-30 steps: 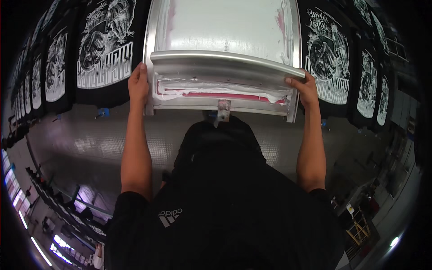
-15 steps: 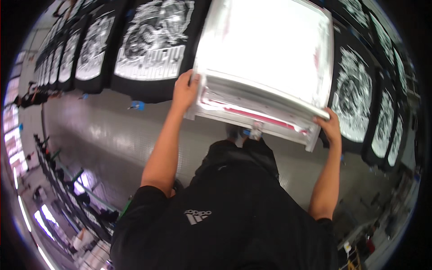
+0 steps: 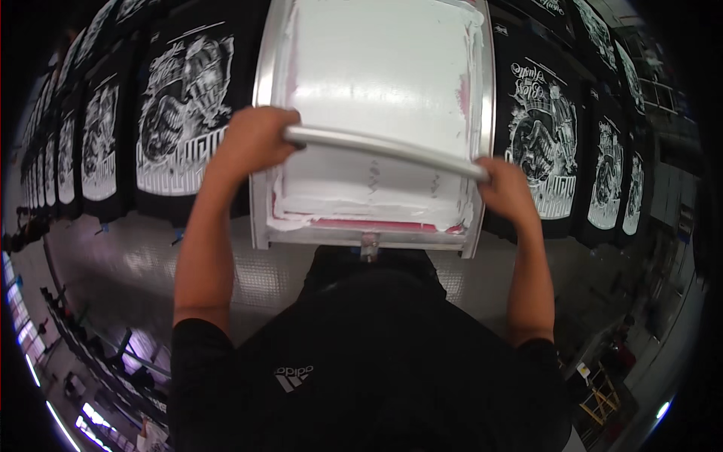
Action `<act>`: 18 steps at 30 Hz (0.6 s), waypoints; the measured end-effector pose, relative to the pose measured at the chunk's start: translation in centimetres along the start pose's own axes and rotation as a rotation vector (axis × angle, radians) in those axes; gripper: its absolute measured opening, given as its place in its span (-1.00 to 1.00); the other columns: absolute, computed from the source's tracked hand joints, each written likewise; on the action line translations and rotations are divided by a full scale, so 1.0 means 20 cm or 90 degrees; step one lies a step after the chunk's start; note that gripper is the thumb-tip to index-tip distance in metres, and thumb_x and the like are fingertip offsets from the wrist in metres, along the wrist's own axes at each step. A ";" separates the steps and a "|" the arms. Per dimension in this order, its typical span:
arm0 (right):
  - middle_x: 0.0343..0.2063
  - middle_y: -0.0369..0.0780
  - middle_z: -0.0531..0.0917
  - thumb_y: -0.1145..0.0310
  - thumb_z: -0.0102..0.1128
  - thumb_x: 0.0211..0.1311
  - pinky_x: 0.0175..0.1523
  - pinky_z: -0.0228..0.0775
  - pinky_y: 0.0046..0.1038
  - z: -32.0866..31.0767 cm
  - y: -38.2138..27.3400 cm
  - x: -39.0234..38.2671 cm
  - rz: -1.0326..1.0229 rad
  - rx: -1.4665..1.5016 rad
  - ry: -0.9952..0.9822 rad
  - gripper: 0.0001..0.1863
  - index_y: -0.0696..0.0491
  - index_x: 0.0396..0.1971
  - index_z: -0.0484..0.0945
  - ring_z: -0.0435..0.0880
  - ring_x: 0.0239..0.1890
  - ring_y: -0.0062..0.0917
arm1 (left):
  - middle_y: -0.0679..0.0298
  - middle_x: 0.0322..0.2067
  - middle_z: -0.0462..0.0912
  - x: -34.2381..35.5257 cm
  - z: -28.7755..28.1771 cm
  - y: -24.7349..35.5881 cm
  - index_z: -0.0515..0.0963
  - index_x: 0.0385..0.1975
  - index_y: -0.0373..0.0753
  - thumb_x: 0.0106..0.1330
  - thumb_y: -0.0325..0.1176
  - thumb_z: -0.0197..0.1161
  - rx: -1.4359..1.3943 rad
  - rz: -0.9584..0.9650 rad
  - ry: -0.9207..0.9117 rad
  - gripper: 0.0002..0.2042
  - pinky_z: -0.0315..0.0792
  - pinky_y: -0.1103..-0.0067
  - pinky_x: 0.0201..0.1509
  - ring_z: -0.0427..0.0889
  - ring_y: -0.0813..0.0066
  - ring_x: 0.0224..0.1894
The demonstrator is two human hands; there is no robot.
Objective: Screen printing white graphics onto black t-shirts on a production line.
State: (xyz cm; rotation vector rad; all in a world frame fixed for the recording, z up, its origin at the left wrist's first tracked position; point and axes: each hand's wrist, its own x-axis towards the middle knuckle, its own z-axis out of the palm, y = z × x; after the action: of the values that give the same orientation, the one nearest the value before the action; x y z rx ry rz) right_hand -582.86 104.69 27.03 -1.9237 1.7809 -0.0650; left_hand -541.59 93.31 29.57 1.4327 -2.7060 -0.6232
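Observation:
Both my hands grip a long squeegee [image 3: 388, 147] with a silvery bar. Its left end sits in my left hand [image 3: 260, 139], fingers wrapped round it. At the other end, slightly nearer my body, my right hand [image 3: 506, 187] is closed on the bar. Beneath the squeegee lies a printing screen in a metal frame [image 3: 488, 98]. White ink [image 3: 369, 53] covers most of its mesh and is thickly smeared along the near edge, beside reddish strips. The squeegee's lower edge is hard to make out against the white.
Black shirts with white prints lie in rows left [image 3: 184, 98] and right [image 3: 542, 135] of the screen. A metal clamp [image 3: 369, 245] sits at the frame's near edge. Grey floor [image 3: 143, 256] runs behind me. Yellow steps [image 3: 600, 399] stand at the lower right.
The squeegee has moved from near the frame's close end farther up the screen, away from my body, with both hands still on it. The view has shifted, so the screen appears farther left.

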 end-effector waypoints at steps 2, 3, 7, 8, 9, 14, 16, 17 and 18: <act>-0.43 -0.03 0.65 0.51 0.13 -0.12 -0.17 0.47 -0.13 -0.14 0.03 0.28 -0.057 -0.002 0.071 -0.70 0.04 -0.28 0.63 0.63 -0.29 -0.05 | 0.09 -0.45 0.65 0.21 -0.03 -0.11 0.62 -0.36 -0.21 0.01 -0.29 0.42 -0.034 -0.010 0.036 -0.77 0.49 0.28 -0.22 0.64 0.05 -0.31; -0.43 -0.02 0.65 0.50 0.13 -0.11 -0.17 0.47 -0.13 -0.22 0.03 0.42 -0.062 -0.031 0.079 -0.71 0.04 -0.28 0.63 0.63 -0.28 -0.04 | 0.09 -0.45 0.65 0.33 -0.06 -0.16 0.62 -0.34 -0.23 0.02 -0.34 0.41 -0.055 -0.024 0.052 -0.78 0.48 0.29 -0.21 0.63 0.05 -0.31; -0.50 -0.06 0.65 0.47 0.14 -0.08 -0.12 0.45 -0.13 -0.33 0.18 1.00 -0.107 -0.110 0.191 -0.80 0.05 -0.36 0.58 0.63 -0.31 -0.08 | 0.06 -0.36 0.65 0.79 -0.08 -0.40 0.61 -0.21 -0.23 0.05 -0.32 0.34 0.028 0.004 0.161 -0.72 0.49 0.30 -0.15 0.63 0.03 -0.24; -0.48 -0.06 0.66 0.48 0.12 -0.05 -0.05 0.42 -0.12 -0.33 0.21 1.14 -0.126 -0.141 0.224 -0.81 0.05 -0.36 0.57 0.64 -0.29 -0.11 | 0.05 -0.33 0.66 0.90 -0.06 -0.46 0.60 -0.19 -0.23 0.05 -0.33 0.33 0.046 0.021 0.208 -0.70 0.50 0.30 -0.13 0.62 0.02 -0.21; -0.46 -0.07 0.67 0.50 0.11 -0.02 0.02 0.39 -0.10 -0.32 0.24 1.23 -0.142 -0.173 0.259 -0.83 0.06 -0.35 0.55 0.64 -0.27 -0.13 | 0.04 -0.30 0.66 0.99 -0.05 -0.50 0.59 -0.17 -0.24 0.04 -0.34 0.32 0.063 0.041 0.255 -0.68 0.50 0.30 -0.10 0.62 0.02 -0.19; -0.30 -0.14 0.65 0.53 0.07 0.06 0.19 0.22 0.04 0.01 0.31 1.39 -0.116 -0.270 0.305 -0.77 0.06 -0.23 0.51 0.61 -0.12 -0.23 | 0.11 -0.25 0.63 1.07 0.31 -0.57 0.51 -0.14 -0.23 0.02 -0.44 0.24 0.193 -0.055 0.243 -0.66 0.41 0.23 -0.01 0.57 0.07 -0.09; -0.24 -0.16 0.64 0.53 0.05 0.08 0.21 0.18 0.08 0.08 0.28 1.25 -0.099 -0.309 0.288 -0.75 0.07 -0.20 0.49 0.60 -0.07 -0.24 | 0.13 -0.26 0.62 0.92 0.37 -0.50 0.50 -0.15 -0.22 0.02 -0.45 0.23 0.193 -0.043 0.273 -0.67 0.39 0.24 0.00 0.57 0.09 -0.09; -0.24 -0.17 0.62 0.53 0.07 0.07 0.20 0.17 0.09 0.09 0.26 1.14 -0.098 -0.292 0.260 -0.74 0.06 -0.18 0.48 0.59 -0.07 -0.25 | 0.15 -0.24 0.62 0.82 0.34 -0.44 0.51 -0.17 -0.22 0.01 -0.46 0.25 0.167 -0.036 0.248 -0.68 0.37 0.26 -0.01 0.56 0.12 -0.10; -0.23 -0.19 0.61 0.53 0.08 0.07 0.20 0.16 0.10 0.09 0.24 1.02 -0.098 -0.275 0.230 -0.72 0.06 -0.16 0.47 0.59 -0.08 -0.27 | 0.18 -0.23 0.63 0.73 0.31 -0.37 0.52 -0.19 -0.21 0.00 -0.48 0.27 0.139 -0.031 0.222 -0.69 0.36 0.29 -0.02 0.55 0.15 -0.11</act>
State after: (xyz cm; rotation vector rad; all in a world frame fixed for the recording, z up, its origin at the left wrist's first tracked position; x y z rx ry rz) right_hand -583.84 86.00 17.38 -2.4850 1.9961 -0.0919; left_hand -545.32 80.11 18.70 1.4901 -2.5261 -0.0647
